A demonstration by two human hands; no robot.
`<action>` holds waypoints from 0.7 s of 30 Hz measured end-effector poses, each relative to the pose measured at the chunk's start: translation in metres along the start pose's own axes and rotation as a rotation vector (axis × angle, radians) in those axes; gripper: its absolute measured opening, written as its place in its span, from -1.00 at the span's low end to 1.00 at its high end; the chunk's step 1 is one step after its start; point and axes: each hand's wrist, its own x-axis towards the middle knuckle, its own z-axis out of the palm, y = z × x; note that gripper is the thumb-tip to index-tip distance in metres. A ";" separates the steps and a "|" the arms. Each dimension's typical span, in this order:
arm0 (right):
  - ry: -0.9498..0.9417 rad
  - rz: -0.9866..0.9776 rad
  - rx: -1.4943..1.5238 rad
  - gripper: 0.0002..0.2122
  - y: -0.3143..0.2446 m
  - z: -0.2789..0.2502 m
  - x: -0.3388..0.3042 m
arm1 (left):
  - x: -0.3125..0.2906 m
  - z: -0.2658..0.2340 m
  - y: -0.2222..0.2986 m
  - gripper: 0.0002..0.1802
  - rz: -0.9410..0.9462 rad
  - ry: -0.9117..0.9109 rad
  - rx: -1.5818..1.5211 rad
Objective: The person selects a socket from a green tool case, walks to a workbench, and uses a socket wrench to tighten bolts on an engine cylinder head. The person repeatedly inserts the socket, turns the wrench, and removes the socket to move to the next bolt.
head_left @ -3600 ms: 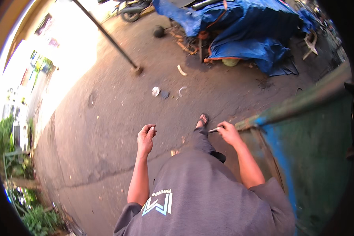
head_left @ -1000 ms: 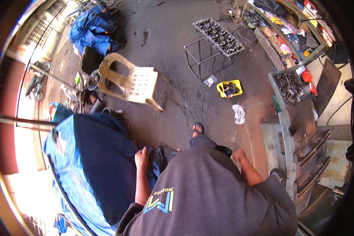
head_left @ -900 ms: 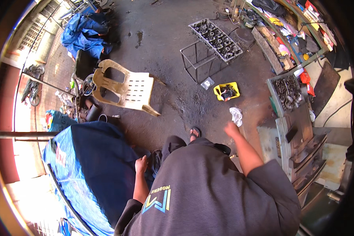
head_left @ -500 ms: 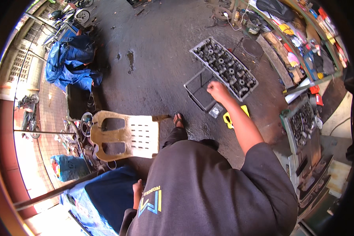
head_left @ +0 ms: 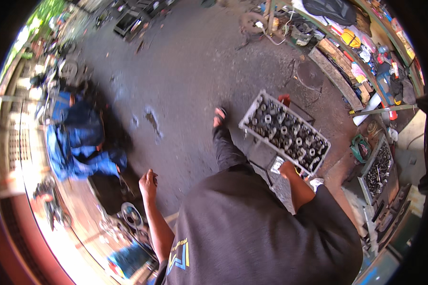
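Ahead to the right lies a long rectangular engine part, apparently a cylinder head point(head_left: 285, 129), with a pale metal rim and rows of dark round parts. My right hand point(head_left: 287, 169) is at its near edge, fingers closed; whether anything is inside them is hidden. Just left of that hand is a small whitish packet point(head_left: 277, 164). A dark metal frame stand point(head_left: 261, 167) shows beside the part, partly covered by my body. My left hand point(head_left: 149, 184) hangs over the floor on the left with curled fingers and nothing visible in them.
A tray of loose metal pieces point(head_left: 378, 166) stands at right. Crowded shelving point(head_left: 361, 52) and a wooden plank point(head_left: 335, 78) line the far right. A blue tarp point(head_left: 83, 142) covers something at left. My sandalled foot point(head_left: 219, 116) is on the dark floor near the engine part.
The view has shifted, and the plastic chair is out of sight. My left hand has come forward from beside my body. My right hand now sits by the engine part's near edge, closer to me.
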 end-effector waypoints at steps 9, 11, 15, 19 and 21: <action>0.779 -0.098 0.048 -0.93 -0.035 -0.298 0.103 | 0.251 0.128 0.248 -0.50 0.008 -0.365 0.189; 0.764 0.132 0.797 -0.85 -0.040 -0.376 0.106 | 0.293 0.167 0.302 -0.55 0.125 -0.440 0.278; 0.855 0.364 1.511 -0.74 -0.032 -0.454 0.106 | 0.357 0.261 0.405 -0.69 0.322 -0.625 0.485; 0.784 0.617 0.955 -0.75 -0.025 -0.394 0.105 | 0.403 0.366 0.509 -0.74 0.527 -0.727 0.755; 0.681 0.795 0.768 -0.79 -0.037 -0.347 0.106 | 0.417 0.426 0.560 -0.71 0.621 -0.822 0.759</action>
